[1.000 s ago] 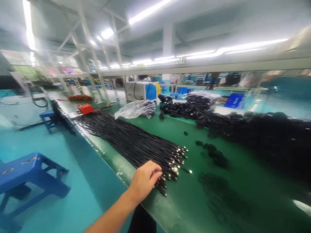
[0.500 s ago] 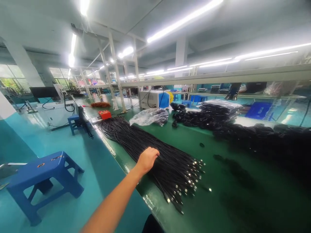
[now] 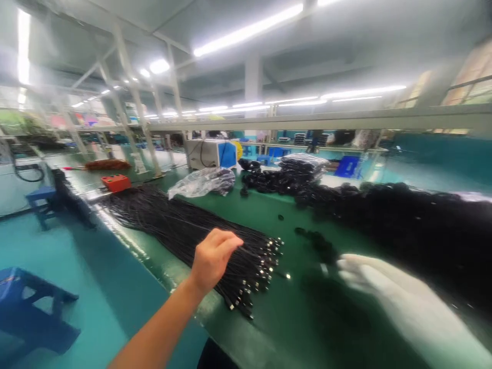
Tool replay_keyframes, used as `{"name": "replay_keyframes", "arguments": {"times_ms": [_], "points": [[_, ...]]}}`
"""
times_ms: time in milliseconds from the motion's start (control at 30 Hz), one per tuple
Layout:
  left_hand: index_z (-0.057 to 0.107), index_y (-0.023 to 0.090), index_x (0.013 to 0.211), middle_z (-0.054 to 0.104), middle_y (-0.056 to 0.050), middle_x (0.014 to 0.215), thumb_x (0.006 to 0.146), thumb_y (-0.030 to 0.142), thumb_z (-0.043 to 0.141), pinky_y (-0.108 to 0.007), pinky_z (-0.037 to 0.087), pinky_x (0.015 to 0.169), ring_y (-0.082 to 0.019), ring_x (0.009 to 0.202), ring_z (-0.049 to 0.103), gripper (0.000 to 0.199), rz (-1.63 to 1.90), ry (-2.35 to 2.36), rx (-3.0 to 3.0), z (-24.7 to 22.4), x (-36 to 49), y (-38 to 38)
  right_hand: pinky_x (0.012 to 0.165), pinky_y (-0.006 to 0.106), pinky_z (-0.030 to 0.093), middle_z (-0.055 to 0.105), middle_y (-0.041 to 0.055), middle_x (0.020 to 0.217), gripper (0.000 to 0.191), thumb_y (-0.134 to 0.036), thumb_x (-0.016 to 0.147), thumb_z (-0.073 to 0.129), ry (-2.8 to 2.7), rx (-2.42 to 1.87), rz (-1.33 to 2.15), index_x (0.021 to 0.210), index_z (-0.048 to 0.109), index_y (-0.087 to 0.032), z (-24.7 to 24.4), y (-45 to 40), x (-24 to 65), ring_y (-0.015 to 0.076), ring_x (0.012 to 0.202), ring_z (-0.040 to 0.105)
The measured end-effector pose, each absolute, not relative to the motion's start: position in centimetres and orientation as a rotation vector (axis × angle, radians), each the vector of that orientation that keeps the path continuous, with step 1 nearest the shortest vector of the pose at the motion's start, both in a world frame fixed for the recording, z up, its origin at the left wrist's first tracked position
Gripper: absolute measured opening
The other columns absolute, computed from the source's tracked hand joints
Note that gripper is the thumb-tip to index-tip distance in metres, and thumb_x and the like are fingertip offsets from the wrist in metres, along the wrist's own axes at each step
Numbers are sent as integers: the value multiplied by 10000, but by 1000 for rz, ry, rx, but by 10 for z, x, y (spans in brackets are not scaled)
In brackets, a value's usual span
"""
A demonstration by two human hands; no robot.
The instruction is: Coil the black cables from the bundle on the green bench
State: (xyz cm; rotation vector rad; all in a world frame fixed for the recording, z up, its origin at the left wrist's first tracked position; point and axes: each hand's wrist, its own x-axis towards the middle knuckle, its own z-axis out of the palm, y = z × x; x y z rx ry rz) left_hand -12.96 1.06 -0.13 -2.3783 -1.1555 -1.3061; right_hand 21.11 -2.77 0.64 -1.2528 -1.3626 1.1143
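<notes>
Many long black cables [image 3: 180, 220] lie side by side on the green tabletop [image 3: 269, 328], their metal-tipped ends fanned toward the right. Over the cables near those ends is my bare left hand [image 3: 213, 256], its fingers curled with the thumb pressed to them; whether a cable is between them is hidden. My right hand [image 3: 359, 269], in a white glove and blurred, is above the table at the right. A dark, blurred strand of small black pieces [image 3: 317, 243] reaches to its fingertips, and I cannot tell if they hold it.
A big pile of black coils [image 3: 403, 215] fills the right back. Behind the cables are a clear plastic bag [image 3: 203, 182], a red box [image 3: 116, 183] and a blue-and-white machine [image 3: 211, 154]. A blue stool [image 3: 34, 307] stands on the floor at left.
My gloved right hand has come into view from the right. The view has turned right, so the table things sit further left. My left hand has lifted slightly, its thumb toward the cable ends.
</notes>
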Motion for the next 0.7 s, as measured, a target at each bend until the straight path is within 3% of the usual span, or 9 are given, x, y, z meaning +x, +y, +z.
{"name": "replay_keyframes", "arguments": {"times_ms": [100,167,233,333,433,533,700], "points": [[662,230,967,688,-6,866,892,110,484,-265,427,702,-141,770,556,228,-1158,-940,-2453,0,-90,1,683,414,542,677,166,952,554,-609,827,435,-1208,-864,1864,1033,643,-138,-1,-40,176,260,780,678],[666,236,956,698,0,851,895,126,486,-292,404,721,-159,783,561,220,-1090,-966,-2405,5,-73,1,506,262,509,679,141,908,443,-471,808,546,-1304,-763,2048,1071,591,-118,-4,-49,157,170,599,658],[668,239,931,703,1,841,896,167,495,-328,392,794,-188,842,569,190,-1059,-1042,-2380,12,-62,1,388,185,441,671,81,756,304,-296,744,606,-1343,-787,2202,979,598,-103,-5,-54,152,110,443,585],[649,253,983,697,6,910,889,255,506,-312,413,875,-195,920,582,171,-987,-987,-2677,23,-48,-7,277,159,323,609,24,569,212,-231,744,540,-1330,-776,2264,871,621,-82,9,-60,167,77,313,444],[599,272,1075,679,27,925,918,309,437,-178,478,712,-129,816,616,229,-942,-887,-3043,38,-32,-32,257,163,259,563,-13,515,217,-209,745,535,-1423,-715,2212,885,627,-71,39,-67,190,66,297,379],[600,282,1049,659,26,890,914,395,431,-169,474,652,-129,763,603,244,-1142,-883,-3002,53,-12,-53,281,167,297,516,-38,498,204,-215,720,565,-1590,-719,2207,842,626,-63,55,-69,200,65,315,398],[658,278,805,633,28,767,894,390,467,-206,447,633,-143,705,562,238,-853,-977,-3047,52,13,-38,358,197,328,550,-4,535,432,-463,720,485,-1641,-584,2136,868,627,-82,7,-50,190,87,365,445]]}}
